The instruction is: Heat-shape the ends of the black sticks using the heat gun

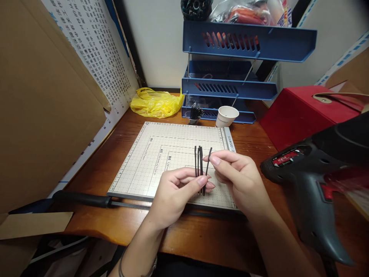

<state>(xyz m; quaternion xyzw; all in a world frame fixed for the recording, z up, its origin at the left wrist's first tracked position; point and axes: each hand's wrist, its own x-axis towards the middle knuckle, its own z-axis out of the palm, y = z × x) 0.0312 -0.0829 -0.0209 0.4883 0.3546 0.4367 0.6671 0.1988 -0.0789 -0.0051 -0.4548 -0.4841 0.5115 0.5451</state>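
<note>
My left hand (175, 194) is closed, thumb against fingers, around several thin black strips (201, 163) that stand roughly upright and fan apart at the top. Pinched between thumb and forefinger of my right hand (240, 173) is the upper part of one black strip (208, 161), leaning to the right of the others. Its lower end runs down to the left fingertips. Both hands are over a paper trimmer (138, 165) with a printed grid board; its black handle (82, 199) lies along the near left side.
Behind the trimmer stand a clear cup of thin black pieces (196, 114) and a white paper cup (227, 116). Blue stacked trays (225, 86) rise behind them, beside a yellow plastic bag (157, 103). A grey heat gun (314, 188) and a red box (291, 115) occupy the right.
</note>
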